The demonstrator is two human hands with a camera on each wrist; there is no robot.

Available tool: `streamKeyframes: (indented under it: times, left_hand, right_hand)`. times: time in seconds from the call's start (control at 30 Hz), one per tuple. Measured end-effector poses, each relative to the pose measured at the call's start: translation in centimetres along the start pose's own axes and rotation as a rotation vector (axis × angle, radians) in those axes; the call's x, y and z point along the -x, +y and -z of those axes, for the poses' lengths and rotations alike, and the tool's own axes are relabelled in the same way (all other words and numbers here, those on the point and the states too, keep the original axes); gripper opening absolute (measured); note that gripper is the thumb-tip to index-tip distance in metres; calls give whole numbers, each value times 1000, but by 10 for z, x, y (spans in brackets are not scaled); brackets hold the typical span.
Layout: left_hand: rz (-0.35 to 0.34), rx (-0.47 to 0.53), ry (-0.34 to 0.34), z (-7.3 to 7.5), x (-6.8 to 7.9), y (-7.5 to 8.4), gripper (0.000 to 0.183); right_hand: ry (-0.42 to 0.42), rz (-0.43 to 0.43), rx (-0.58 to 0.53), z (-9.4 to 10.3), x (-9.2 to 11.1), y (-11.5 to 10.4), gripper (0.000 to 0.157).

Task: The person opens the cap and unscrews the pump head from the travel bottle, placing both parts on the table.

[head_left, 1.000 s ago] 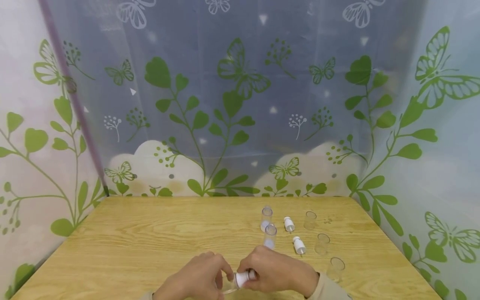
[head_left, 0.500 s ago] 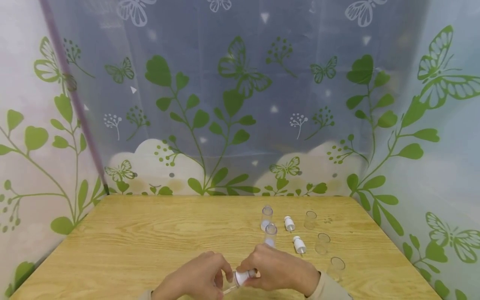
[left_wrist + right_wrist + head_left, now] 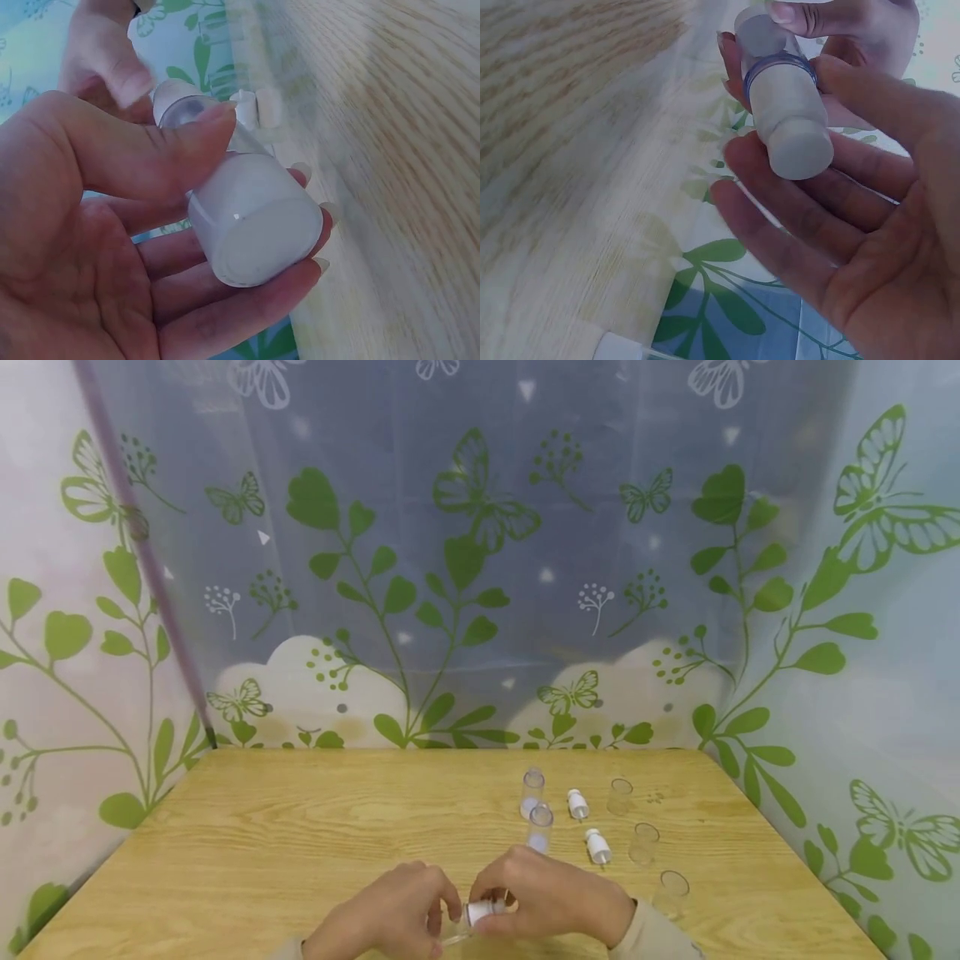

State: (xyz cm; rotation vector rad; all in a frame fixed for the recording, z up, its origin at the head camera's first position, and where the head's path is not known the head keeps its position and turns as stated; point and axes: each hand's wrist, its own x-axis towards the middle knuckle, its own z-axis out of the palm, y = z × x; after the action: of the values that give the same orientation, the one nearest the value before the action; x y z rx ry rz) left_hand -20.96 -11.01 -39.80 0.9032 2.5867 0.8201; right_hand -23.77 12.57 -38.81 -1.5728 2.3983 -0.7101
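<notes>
Near the table's front edge, my left hand point(image 3: 393, 906) holds a clear bottle with a whitish base point(image 3: 259, 217), thumb on one side and fingers beneath. The bottle lies tilted, its base facing the left wrist camera. A white pump head point(image 3: 789, 101) sits in the bottle's mouth, against the bluish clear rim point(image 3: 780, 66). My right hand point(image 3: 547, 893) has its thumb and fingers around that pump head, the thumb near the rim and the other fingers spread behind it. In the head view, my hands hide much of the bottle.
Beyond my right hand, two clear bottles stand, one farther back point(image 3: 532, 795) and one closer point(image 3: 539, 828). Two white pump heads point(image 3: 577, 805) point(image 3: 597, 847) lie to their right. Three clear caps point(image 3: 620, 797) form a column farther right on the wooden table point(image 3: 315, 810). A patterned curtain point(image 3: 375, 610) surrounds the table.
My right hand has shifted slightly left, and its fingers have changed position around the pump head. My left hand keeps its hold on the bottle.
</notes>
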Motion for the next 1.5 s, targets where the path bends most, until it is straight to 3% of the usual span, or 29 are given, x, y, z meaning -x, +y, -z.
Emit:
streamKeyframes:
  times: [0.13,0.63,1.13,1.5]
  left_hand:
    - [0,-31,3,0,1,2,29]
    - [17,-13,-31,-2,-1,3,28]
    - [-38,-65,-18,-4,-2,2,25]
    - [-28,-65,-19,-3,-2,3,25]
  right_hand:
    - [-22,-39,-31,0,1,0,26]
    - [-70,-52,-24,-4,1,1,22]
    - [-18,-50,46,-4,-3,-4,8]
    - [6,-85,95,-5,-4,-1,15]
